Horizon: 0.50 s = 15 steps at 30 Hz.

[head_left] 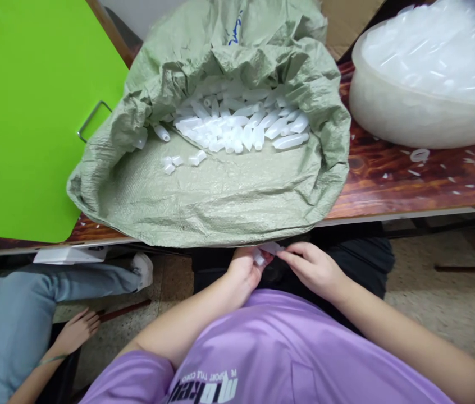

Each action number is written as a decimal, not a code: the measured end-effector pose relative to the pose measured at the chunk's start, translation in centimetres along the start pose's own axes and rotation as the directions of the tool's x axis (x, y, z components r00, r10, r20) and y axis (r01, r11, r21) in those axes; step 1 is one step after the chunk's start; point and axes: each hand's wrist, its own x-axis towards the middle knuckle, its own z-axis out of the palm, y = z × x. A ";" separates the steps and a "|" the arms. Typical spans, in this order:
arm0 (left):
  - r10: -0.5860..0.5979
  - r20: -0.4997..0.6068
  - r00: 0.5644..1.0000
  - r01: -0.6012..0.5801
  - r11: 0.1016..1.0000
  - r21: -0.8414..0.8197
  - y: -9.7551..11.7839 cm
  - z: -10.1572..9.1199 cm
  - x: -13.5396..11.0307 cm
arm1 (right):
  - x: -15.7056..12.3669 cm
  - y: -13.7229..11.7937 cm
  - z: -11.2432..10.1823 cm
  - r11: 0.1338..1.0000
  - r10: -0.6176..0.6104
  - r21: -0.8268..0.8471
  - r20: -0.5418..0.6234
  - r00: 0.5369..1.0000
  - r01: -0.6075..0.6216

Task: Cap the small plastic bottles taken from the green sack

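Observation:
Just below the table edge, above my lap, my left hand (pixel 245 266) is closed around small white translucent plastic pieces (pixel 258 257). From the other side, the fingers of my right hand (pixel 311 264) pinch the end of a white plastic piece (pixel 272 247) that reaches across from the left hand. Right in front of both hands lies a pale green woven sack (pixel 220 207), its mouth rolled wide. Inside it is a heap of white tapered plastic nozzles (pixel 237 126). A few short cut bits (pixel 172 164) lie apart at the heap's left front.
A large white tub (pixel 410 118) heaped with white plastic pieces stands on the wooden table (pixel 443 179) at right, with scraps around it. A green board with a metal handle (pixel 31 112) is at left. A co-worker's hand (pixel 78 330) rests low at left.

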 end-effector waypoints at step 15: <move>-0.129 -0.004 0.992 0.127 0.972 0.197 1.0 -0.5 0.1 | -0.6 0.8 -1.1 0.975 -0.204 0.141 0.247 0.947 0.173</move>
